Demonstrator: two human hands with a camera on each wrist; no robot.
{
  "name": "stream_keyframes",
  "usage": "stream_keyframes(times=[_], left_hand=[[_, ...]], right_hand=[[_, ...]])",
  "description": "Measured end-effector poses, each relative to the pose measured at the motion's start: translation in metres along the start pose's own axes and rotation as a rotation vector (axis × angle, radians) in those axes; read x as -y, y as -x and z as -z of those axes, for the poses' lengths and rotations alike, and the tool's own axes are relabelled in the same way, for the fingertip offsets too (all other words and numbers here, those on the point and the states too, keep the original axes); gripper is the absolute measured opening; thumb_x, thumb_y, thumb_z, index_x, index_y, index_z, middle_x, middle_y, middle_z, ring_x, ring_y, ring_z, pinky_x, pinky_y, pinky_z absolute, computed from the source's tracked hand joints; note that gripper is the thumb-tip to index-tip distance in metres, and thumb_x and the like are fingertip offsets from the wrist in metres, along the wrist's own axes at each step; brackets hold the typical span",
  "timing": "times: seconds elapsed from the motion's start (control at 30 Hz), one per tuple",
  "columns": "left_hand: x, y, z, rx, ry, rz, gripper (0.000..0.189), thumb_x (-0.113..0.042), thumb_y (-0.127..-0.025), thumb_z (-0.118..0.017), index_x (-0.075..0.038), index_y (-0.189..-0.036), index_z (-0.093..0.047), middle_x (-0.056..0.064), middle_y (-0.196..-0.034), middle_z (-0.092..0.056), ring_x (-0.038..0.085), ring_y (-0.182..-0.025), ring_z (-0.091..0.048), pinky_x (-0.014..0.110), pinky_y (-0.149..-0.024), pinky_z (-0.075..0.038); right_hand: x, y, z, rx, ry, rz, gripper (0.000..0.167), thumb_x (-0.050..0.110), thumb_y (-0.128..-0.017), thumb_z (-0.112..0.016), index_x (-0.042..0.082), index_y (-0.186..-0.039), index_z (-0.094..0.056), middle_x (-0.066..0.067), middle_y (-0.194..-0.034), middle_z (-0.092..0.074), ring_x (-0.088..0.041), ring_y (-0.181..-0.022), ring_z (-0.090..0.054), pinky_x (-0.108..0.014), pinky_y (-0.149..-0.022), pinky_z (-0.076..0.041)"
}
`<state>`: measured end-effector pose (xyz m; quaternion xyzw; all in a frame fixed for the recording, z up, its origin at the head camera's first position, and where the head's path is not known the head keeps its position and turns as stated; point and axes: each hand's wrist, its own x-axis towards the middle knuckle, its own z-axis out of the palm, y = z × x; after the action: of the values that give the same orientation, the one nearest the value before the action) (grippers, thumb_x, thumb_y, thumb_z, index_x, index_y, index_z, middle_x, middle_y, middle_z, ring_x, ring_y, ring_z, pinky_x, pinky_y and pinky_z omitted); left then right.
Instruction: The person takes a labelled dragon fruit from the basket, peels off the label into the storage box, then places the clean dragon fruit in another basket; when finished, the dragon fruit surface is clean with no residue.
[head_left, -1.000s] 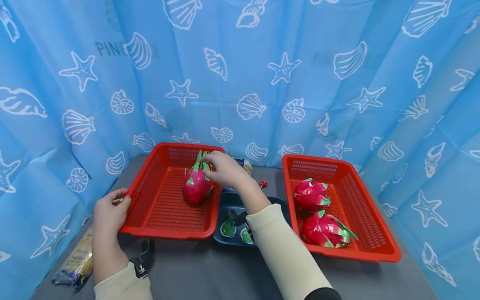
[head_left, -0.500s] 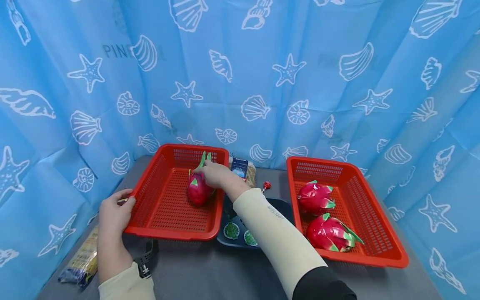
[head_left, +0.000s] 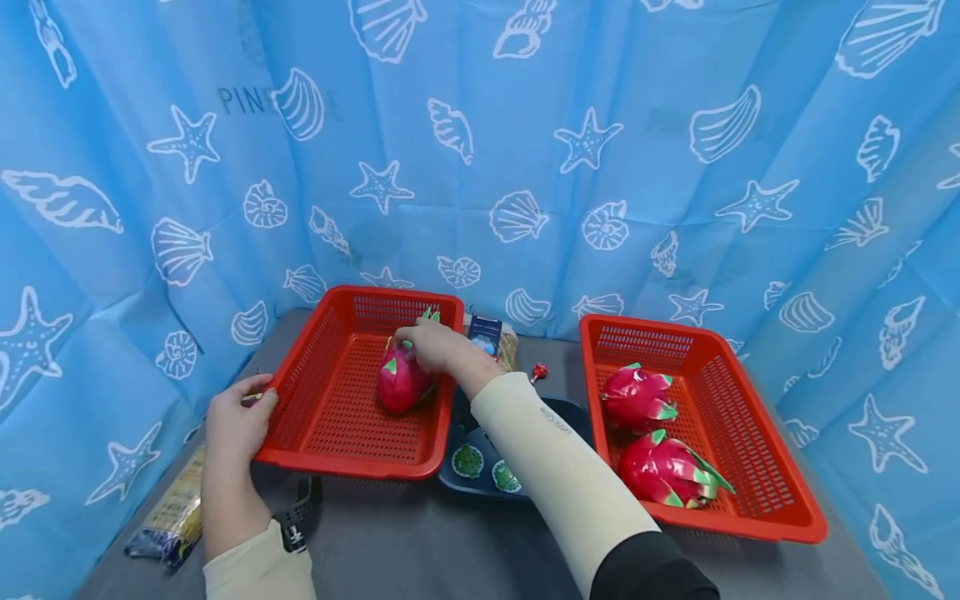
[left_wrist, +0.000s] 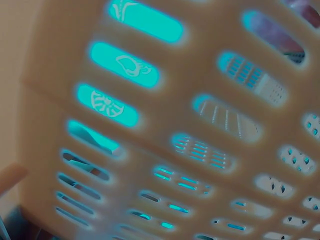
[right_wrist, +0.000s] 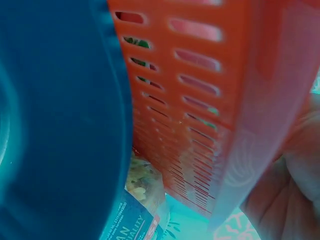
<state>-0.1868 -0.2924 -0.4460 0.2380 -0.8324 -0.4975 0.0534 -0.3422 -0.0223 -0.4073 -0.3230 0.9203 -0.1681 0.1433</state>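
A pink dragon fruit (head_left: 399,385) with green leaf tips lies in the left red basket (head_left: 352,467), near its right wall. My right hand (head_left: 438,343) grips the fruit from above, covering its upper part and most of its leaves. With thumb and fingers, my left hand (head_left: 238,417) holds the basket's left rim. In the left wrist view the slotted basket wall (left_wrist: 150,125) fills the picture. The right wrist view shows the basket's outer wall (right_wrist: 200,100) and part of my right hand (right_wrist: 290,185); the fruit is only glimpsed through the slots.
Two dragon fruits (head_left: 637,398) lie in the right red basket (head_left: 757,533). Between the baskets sits a dark blue tray (head_left: 480,490) with round green pieces (head_left: 467,461). Behind are a packet (head_left: 495,337) and a red-wrapped sweet (head_left: 538,372). A yellow packet (head_left: 176,508) lies at left; a curtain (head_left: 480,150) hangs behind.
My right hand has closed in around the dragon fruit, and the fruit's leaves are now mostly covered. My left hand stays on the rim. The whole view has shifted slightly.
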Motion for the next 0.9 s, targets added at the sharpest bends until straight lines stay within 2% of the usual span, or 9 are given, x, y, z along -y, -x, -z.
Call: stream_keyframes(times=[0.13,0.27,0.4,0.63,0.77,0.9], left_hand=[[-0.001,0.0,0.001,-0.006,-0.011,-0.01,0.051,-0.027,-0.104,-0.052,-0.004,-0.149,-0.05,0.028,-0.133,-0.055,0.042,-0.105,-0.064,0.047,-0.078,-0.061],[-0.001,-0.001,0.0,-0.006,-0.006,-0.014,0.051,-0.027,-0.104,-0.051,-0.003,-0.149,-0.05,0.028,-0.132,-0.055,0.042,-0.105,-0.063,0.047,-0.078,-0.061],[0.0,-0.001,0.001,-0.006,0.001,-0.009,0.05,-0.027,-0.105,-0.051,-0.002,-0.149,-0.05,0.029,-0.131,-0.054,0.042,-0.104,-0.064,0.046,-0.076,-0.061],[-0.001,-0.001,0.001,-0.009,0.004,0.001,0.05,-0.027,-0.104,-0.05,-0.004,-0.149,-0.051,0.027,-0.132,-0.055,0.039,-0.104,-0.064,0.044,-0.076,-0.061],[-0.001,-0.001,0.001,-0.012,0.007,0.001,0.051,-0.027,-0.104,-0.052,-0.005,-0.15,-0.051,0.027,-0.134,-0.054,0.039,-0.105,-0.063,0.045,-0.079,-0.061],[0.0,-0.002,0.001,-0.006,0.004,-0.011,0.051,-0.028,-0.105,-0.053,-0.003,-0.15,-0.05,0.027,-0.136,-0.053,0.04,-0.107,-0.062,0.047,-0.08,-0.061]], right_hand=[[0.001,0.001,0.0,-0.001,0.009,0.015,0.037,0.008,-0.1,-0.063,0.028,-0.131,-0.065,-0.004,-0.124,-0.052,-0.018,-0.104,-0.053,-0.027,-0.077,-0.056],[0.001,0.003,0.001,-0.033,-0.059,0.025,0.038,0.008,-0.099,-0.065,0.027,-0.132,-0.065,-0.003,-0.121,-0.053,-0.018,-0.101,-0.055,-0.027,-0.074,-0.056],[0.005,0.005,0.003,-0.07,-0.082,0.083,0.037,0.01,-0.1,-0.064,0.028,-0.133,-0.063,-0.002,-0.116,-0.052,-0.016,-0.098,-0.056,-0.026,-0.072,-0.056],[0.02,0.017,0.019,-0.19,-0.013,0.186,0.029,0.02,-0.104,-0.06,0.031,-0.131,-0.061,0.002,-0.112,-0.051,-0.012,-0.089,-0.058,-0.024,-0.072,-0.054],[0.03,0.029,0.032,-0.282,0.026,0.203,0.025,0.03,-0.105,-0.058,0.031,-0.129,-0.063,0.003,-0.11,-0.047,-0.013,-0.081,-0.057,-0.024,-0.067,-0.053],[0.04,0.046,0.047,-0.35,0.032,0.194,0.024,0.032,-0.106,-0.055,0.026,-0.127,-0.065,0.002,-0.111,-0.048,-0.014,-0.085,-0.057,-0.028,-0.071,-0.053]])
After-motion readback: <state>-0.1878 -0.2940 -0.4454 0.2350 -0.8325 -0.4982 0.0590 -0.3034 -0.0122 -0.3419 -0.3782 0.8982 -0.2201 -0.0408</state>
